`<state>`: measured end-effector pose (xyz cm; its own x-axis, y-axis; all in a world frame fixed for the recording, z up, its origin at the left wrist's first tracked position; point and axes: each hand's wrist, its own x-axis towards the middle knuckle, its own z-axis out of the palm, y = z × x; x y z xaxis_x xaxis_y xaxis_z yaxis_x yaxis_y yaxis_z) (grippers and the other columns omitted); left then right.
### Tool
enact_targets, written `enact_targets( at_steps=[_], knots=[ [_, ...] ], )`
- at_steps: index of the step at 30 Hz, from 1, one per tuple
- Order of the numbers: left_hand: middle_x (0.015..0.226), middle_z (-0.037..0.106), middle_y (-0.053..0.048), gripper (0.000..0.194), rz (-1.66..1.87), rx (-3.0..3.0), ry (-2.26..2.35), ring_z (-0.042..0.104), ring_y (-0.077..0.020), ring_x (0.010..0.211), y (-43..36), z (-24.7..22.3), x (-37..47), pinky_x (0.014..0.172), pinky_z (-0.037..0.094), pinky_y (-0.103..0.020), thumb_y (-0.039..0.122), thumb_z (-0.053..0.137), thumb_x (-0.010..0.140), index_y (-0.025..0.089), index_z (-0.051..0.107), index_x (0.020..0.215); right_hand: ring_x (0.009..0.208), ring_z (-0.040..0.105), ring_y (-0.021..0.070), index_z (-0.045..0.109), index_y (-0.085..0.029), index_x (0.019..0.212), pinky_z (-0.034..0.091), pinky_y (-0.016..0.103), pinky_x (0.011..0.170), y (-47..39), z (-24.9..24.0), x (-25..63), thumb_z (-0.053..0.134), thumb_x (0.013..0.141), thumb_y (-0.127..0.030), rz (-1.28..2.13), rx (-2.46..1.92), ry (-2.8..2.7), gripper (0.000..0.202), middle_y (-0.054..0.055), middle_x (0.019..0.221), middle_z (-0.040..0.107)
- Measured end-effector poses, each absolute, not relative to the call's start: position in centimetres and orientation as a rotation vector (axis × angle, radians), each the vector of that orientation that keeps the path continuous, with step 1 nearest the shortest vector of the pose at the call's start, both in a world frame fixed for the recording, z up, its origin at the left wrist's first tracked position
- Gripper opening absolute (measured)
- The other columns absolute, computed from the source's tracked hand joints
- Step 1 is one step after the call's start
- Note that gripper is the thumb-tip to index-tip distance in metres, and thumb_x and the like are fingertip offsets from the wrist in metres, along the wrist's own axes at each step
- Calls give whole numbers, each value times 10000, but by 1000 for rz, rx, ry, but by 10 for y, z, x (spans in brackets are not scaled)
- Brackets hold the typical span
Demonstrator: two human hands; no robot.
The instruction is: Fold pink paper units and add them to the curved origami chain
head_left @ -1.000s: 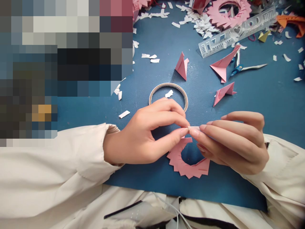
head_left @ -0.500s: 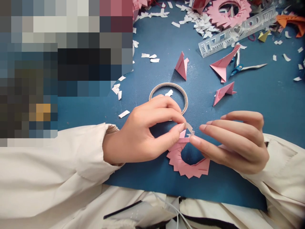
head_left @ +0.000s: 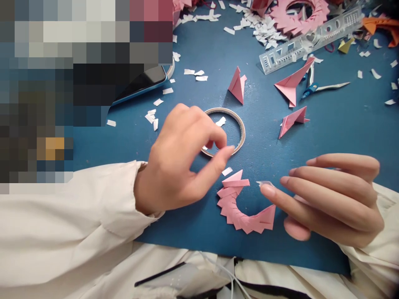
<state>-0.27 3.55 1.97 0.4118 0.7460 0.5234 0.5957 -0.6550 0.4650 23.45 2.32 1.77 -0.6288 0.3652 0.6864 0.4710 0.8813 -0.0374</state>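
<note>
My left hand (head_left: 183, 160) is over the left side of a thin tape roll (head_left: 243, 128), its fingers bent and the thumb apart from them, with nothing held. Below its thumb lies a small white paper strip (head_left: 227, 171). A clear, thin piece of tape (head_left: 264, 183) clings to the index fingertip of my right hand (head_left: 336, 203); the other fingers are stretched out and the thumb stands off. Between the hands, a curved chain of folded pink paper pieces (head_left: 230, 205) lies on the table, open at its upper right. Neither hand touches it.
Three folded pink paper pieces (head_left: 238, 86) stand beyond the roll. Scissors (head_left: 311, 89), a clear stencil ruler (head_left: 308, 41), a pink paper ring (head_left: 299, 16) and white scraps (head_left: 268, 31) lie farther back. A phone (head_left: 146, 81) is at the left.
My hands have moved apart, the left up and leftward, the right to the right with the tape on its fingertip. A white strip now lies by the chain.
</note>
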Motion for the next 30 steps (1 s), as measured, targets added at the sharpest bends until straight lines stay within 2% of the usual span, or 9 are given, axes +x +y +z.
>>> enact_targets(
  at_steps=[4, 6, 8, 10, 13, 16, 22, 27, 30],
  knots=[
    [821, 664, -20, 158, 946, 2822, 470, 606, -175, 794, 23, 18, -2, 627, 473, -329, 299, 617, 892, 158, 657, 835, 623, 543, 123, 727, -202, 729, 429, 347, 603, 33, 12, 239, 351, 1012, -357, -224, -381, -2304, 496, 25, 762, 561],
    [982, 690, 12, 144, 724, 2895, 242, 613, -145, 944, 15, 17, 1, 792, 520, -331, 218, 557, 920, 187, 697, 922, 640, 538, 135, 725, -198, 731, 422, 358, 603, 36, 12, 241, 343, 1008, -340, -177, -428, -2347, 492, 38, 782, 555],
    [1031, 695, 2, 235, 590, 2918, 227, 615, -154, 1005, 8, 16, 2, 937, 510, -356, 148, 473, 937, 179, 703, 976, 653, 532, 137, 714, -200, 740, 414, 362, 608, 36, 14, 241, 364, 990, -283, -129, -465, -2366, 438, 35, 795, 552],
    [1040, 698, -27, 302, 554, 2922, 257, 626, -180, 1022, 8, 17, 1, 996, 494, -398, 105, 407, 944, 161, 702, 979, 653, 522, 130, 697, -190, 757, 404, 362, 609, 34, 17, 240, 399, 952, -211, -89, -493, -2361, 356, 24, 798, 553],
    [1020, 705, -63, 293, 571, 2954, 340, 648, -216, 985, 18, 18, -6, 943, 514, -455, 102, 403, 954, 142, 693, 968, 629, 506, 109, 664, -171, 786, 405, 350, 619, 31, 19, 239, 431, 893, -129, -28, -542, -2400, 260, 3, 764, 577],
    [998, 717, -52, 269, 534, 3026, 411, 659, -224, 949, 33, 19, -11, 877, 530, -459, 138, 420, 966, 177, 685, 953, 604, 530, 89, 629, -167, 771, 439, 332, 653, 28, 17, 239, 427, 878, -107, -2, -589, -2408, 236, -15, 717, 622],
    [918, 718, -75, 159, 538, 2945, 457, 670, -236, 941, 42, 19, -14, 956, 541, -527, 179, 527, 936, 148, 677, 894, 571, 561, 67, 600, -152, 786, 475, 302, 686, 20, 16, 243, 449, 854, -78, 48, -612, -2476, 181, -33, 657, 623],
    [876, 714, -70, 334, 543, 2933, 415, 678, -219, 941, 41, 21, -13, 1040, 501, -519, 82, 382, 959, 151, 684, 835, 688, 575, 76, 603, -104, 836, 493, 298, 774, 15, 17, 242, 459, 852, -60, 169, -648, -2522, 151, -11, 738, 628],
    [897, 712, -98, 369, 515, 2934, 395, 677, -244, 936, 41, 22, -14, 975, 533, -516, 65, 343, 957, 134, 689, 847, 699, 565, 80, 606, -86, 851, 498, 296, 775, 12, 16, 241, 461, 853, -48, 208, -653, -2509, 150, -6, 759, 622]
  ],
)
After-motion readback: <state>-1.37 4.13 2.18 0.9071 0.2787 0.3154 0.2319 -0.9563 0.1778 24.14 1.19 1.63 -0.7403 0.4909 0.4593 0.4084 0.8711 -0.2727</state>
